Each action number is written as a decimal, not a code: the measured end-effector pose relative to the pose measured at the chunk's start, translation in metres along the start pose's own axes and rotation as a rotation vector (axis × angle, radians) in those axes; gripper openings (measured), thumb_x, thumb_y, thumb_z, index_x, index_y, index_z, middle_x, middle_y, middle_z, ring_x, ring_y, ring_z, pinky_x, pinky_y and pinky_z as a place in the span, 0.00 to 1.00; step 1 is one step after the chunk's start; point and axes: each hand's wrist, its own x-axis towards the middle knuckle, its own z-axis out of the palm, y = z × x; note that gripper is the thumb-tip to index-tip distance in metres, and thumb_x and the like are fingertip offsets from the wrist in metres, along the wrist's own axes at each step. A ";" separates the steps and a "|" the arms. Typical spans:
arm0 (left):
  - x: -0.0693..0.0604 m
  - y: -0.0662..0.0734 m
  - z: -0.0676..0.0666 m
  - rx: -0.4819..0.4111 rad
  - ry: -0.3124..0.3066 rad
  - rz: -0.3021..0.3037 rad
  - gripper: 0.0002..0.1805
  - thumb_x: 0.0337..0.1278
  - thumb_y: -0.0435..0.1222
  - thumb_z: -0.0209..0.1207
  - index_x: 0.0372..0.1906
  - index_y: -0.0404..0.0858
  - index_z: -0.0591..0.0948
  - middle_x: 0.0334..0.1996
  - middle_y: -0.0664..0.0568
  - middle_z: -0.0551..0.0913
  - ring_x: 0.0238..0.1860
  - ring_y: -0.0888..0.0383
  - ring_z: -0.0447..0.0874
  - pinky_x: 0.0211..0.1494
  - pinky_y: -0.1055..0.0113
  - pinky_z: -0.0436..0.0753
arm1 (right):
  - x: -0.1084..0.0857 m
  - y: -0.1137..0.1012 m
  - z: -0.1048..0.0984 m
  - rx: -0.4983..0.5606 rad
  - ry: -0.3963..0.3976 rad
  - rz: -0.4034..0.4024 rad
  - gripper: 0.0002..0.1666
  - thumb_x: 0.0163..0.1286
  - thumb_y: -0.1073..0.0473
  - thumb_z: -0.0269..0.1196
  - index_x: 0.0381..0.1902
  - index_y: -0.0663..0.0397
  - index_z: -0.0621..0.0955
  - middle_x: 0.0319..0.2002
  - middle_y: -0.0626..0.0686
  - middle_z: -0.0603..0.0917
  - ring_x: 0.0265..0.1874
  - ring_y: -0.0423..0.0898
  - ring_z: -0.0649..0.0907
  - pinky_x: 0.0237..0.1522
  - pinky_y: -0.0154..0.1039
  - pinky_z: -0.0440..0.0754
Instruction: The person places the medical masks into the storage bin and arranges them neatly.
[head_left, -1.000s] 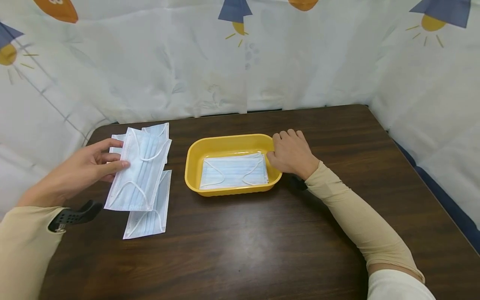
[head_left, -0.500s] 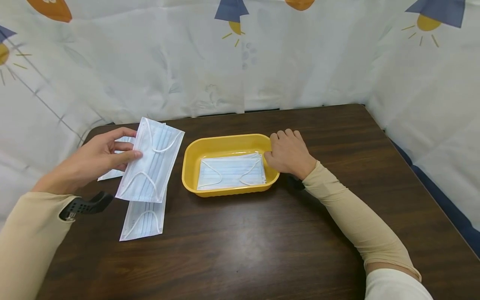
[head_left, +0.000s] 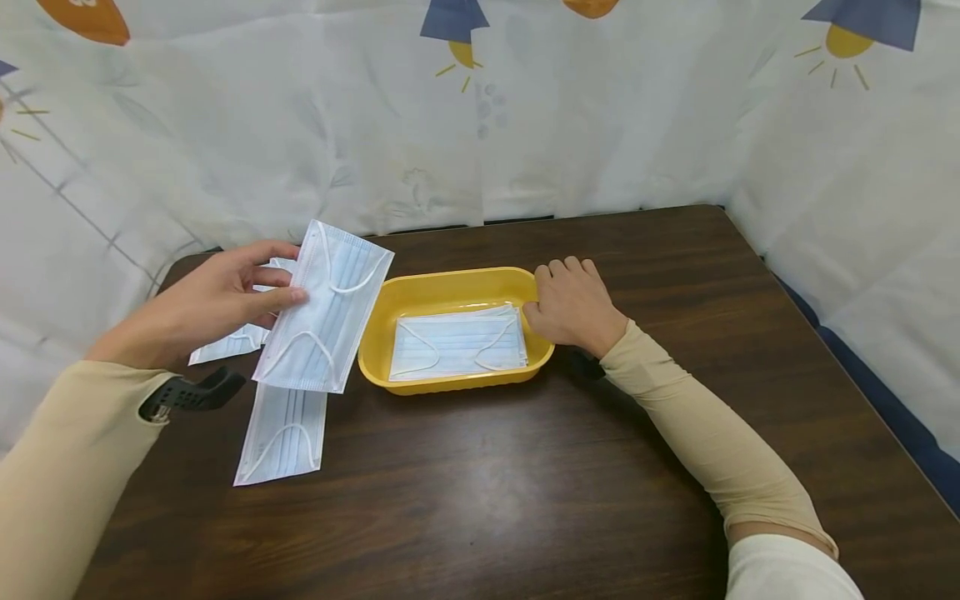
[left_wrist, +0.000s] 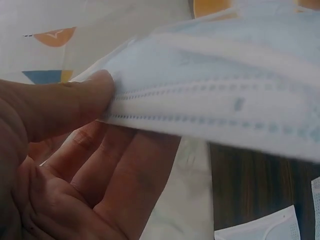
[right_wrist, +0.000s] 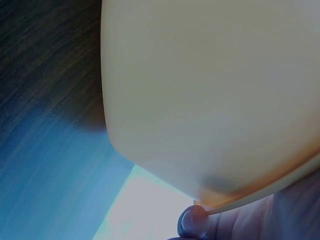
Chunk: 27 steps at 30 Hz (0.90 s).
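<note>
My left hand (head_left: 210,304) pinches a light blue face mask (head_left: 322,312) by its long left edge, raised above the table just left of the tray. In the left wrist view the thumb lies on top of this mask (left_wrist: 230,95), the fingers beneath. My right hand (head_left: 576,307) grips the right end of a shallow yellow tray (head_left: 442,284). Close up in the right wrist view, the tray wall (right_wrist: 200,95) fills much of the picture and a fingertip (right_wrist: 194,222) shows at the rim. Inside the tray lie stacked face masks (head_left: 459,343), ear loops showing.
Left of the tray, one loose mask (head_left: 283,442) lies partly under the held one, and another mask (head_left: 228,343) shows behind the left hand. The dark wooden table (head_left: 480,492) reaches back to a patterned white curtain (head_left: 600,125).
My left hand has moved right and slightly up with the face mask, tilting it and bringing it to the tray's left rim. The right hand keeps its grip on the tray.
</note>
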 end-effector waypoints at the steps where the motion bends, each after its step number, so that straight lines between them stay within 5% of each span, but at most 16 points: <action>1: 0.001 0.003 0.001 -0.006 -0.008 0.002 0.30 0.71 0.48 0.61 0.72 0.53 0.66 0.54 0.51 0.87 0.41 0.52 0.92 0.46 0.64 0.88 | 0.000 0.000 0.000 -0.002 0.001 -0.001 0.20 0.70 0.48 0.48 0.40 0.60 0.75 0.35 0.57 0.79 0.38 0.57 0.75 0.45 0.50 0.70; 11: 0.015 0.026 0.012 -0.075 -0.073 0.048 0.28 0.70 0.42 0.63 0.70 0.50 0.68 0.52 0.53 0.87 0.43 0.54 0.91 0.47 0.60 0.89 | -0.001 -0.003 -0.003 0.007 -0.007 0.010 0.21 0.71 0.48 0.48 0.42 0.61 0.76 0.39 0.59 0.81 0.40 0.58 0.75 0.49 0.53 0.71; 27: 0.035 0.045 0.027 -0.127 -0.112 0.137 0.27 0.68 0.36 0.65 0.67 0.45 0.69 0.45 0.56 0.90 0.41 0.53 0.91 0.43 0.58 0.89 | -0.004 -0.011 -0.004 0.013 -0.037 0.026 0.24 0.72 0.47 0.47 0.46 0.61 0.77 0.45 0.60 0.82 0.44 0.58 0.75 0.53 0.53 0.71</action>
